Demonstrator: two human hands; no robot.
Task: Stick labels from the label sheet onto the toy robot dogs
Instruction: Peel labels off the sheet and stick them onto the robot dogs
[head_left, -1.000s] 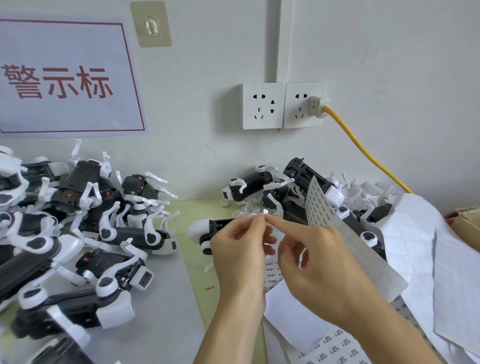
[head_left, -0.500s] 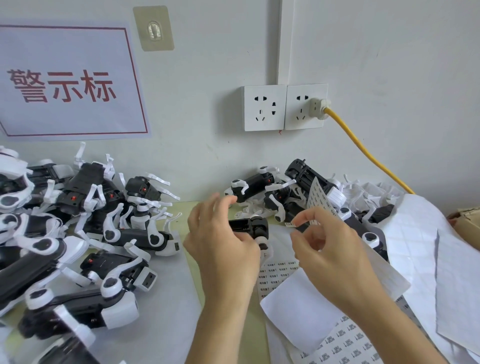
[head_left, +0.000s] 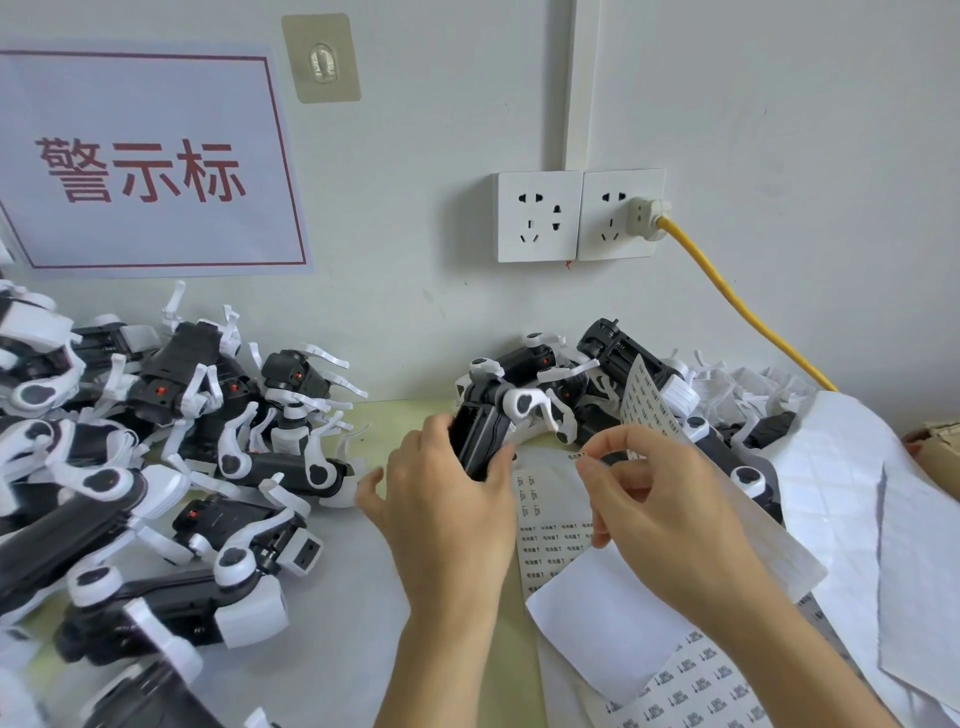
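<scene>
Gripping a black-and-white dog (head_left: 485, 434) with fingers curled round its body, the left hand (head_left: 447, 512) holds it up just off the table (head_left: 332, 582). Beside it, the right hand (head_left: 660, 512) pinches a small label (head_left: 575, 456) between thumb and forefinger. Label sheets (head_left: 550, 525) lie beneath both hands. More dogs (head_left: 156, 457) are heaped at left.

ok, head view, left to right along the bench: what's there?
Pile of toy dogs → left hand gripping one dog → right hand pinching a label → used backing sheets → cardboard box at the edge.
</scene>
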